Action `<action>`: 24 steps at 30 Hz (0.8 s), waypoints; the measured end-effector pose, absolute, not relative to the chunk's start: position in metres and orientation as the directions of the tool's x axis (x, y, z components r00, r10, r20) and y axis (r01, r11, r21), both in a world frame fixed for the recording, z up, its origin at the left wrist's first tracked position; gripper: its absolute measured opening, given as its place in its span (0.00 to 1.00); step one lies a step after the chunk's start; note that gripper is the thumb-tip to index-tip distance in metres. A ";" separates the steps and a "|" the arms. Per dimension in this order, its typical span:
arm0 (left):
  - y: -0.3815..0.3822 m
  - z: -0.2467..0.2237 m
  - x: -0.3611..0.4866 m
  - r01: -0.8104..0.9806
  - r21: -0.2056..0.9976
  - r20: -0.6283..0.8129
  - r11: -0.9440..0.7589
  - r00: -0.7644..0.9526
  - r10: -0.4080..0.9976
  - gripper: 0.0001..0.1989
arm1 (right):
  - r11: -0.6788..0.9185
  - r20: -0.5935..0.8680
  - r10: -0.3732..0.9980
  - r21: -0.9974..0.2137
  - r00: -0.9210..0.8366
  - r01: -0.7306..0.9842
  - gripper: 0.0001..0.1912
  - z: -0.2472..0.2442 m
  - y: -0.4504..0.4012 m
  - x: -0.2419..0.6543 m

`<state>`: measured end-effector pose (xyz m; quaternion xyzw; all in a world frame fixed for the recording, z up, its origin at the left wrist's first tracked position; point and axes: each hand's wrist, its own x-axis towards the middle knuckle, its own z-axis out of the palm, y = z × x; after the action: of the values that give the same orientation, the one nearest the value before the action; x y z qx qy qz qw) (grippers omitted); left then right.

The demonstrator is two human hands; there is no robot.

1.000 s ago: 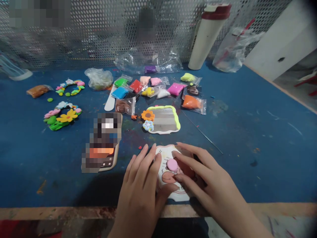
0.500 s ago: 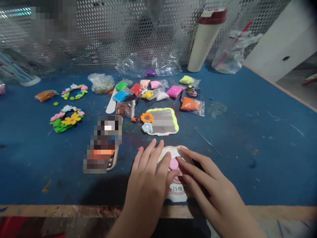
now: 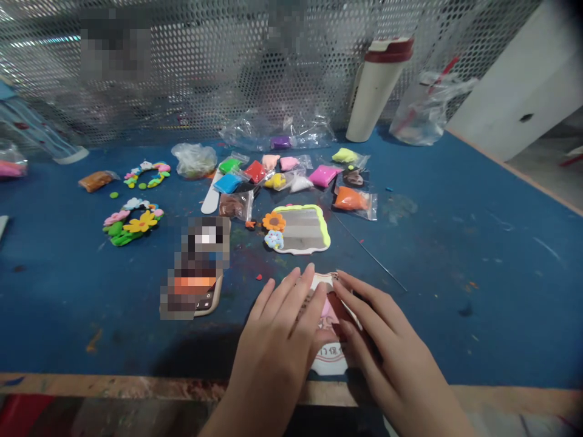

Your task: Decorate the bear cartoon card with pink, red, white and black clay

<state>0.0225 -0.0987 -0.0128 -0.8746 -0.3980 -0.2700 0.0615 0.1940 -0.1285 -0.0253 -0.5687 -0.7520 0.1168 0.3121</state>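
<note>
The mirror (image 3: 300, 229) beyond the hands looks half dressed: yellow-green trim (image 3: 325, 227) runs along its top and right side, and an orange flower (image 3: 274, 221) and a blue flower (image 3: 274, 239) sit at its left. Its lower rim is plain white, so I'd judge that part left to do. Over on the left, the near wreath (image 3: 142, 223) and the far wreath (image 3: 161, 169) look finished to me.

The printed card (image 3: 331, 365) lies at the near edge, between and under the hands. The left hand (image 3: 277, 346) is laid over it, fingers long and slightly parted; whether that grip has hold of anything beneath, I can't tell. The right hand (image 3: 392, 334) curves along the card's right side, its grip apart, thumb clear of the fingers. A pink patch (image 3: 327, 308) peeps out between them, clay or print, I can't say.

The tabletop (image 3: 464, 255) is blue, smeared with old paint, its front edge bare wood. Clay packets (image 3: 350, 198) cluster beyond the mirror, a wire (image 3: 382, 267) lies to the right, a phone (image 3: 209, 305) to the left. A tall cup (image 3: 374, 100) stands at the back before a perforated metal screen (image 3: 204, 67).
</note>
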 end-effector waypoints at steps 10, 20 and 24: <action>-0.101 -0.012 0.020 0.633 0.060 0.438 -0.772 0.678 0.590 0.18 | 0.328 0.349 0.925 -0.539 -0.149 0.775 0.17 -0.026 -0.130 0.195; -0.103 -0.014 0.015 0.659 0.189 0.411 -0.728 0.621 0.668 0.26 | 0.282 0.314 0.944 -0.594 -0.106 0.754 0.18 -0.026 -0.132 0.195; -0.102 -0.015 0.015 0.671 0.213 0.409 -0.711 0.599 0.688 0.22 | 0.285 0.313 0.943 -0.593 -0.110 0.753 0.18 -0.026 -0.133 0.195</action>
<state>0.0147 -0.1022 -0.0153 -0.8940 -0.3800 -0.2367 -0.0184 0.1955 -0.1331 -0.0261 -0.5803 -0.7309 0.1445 0.3289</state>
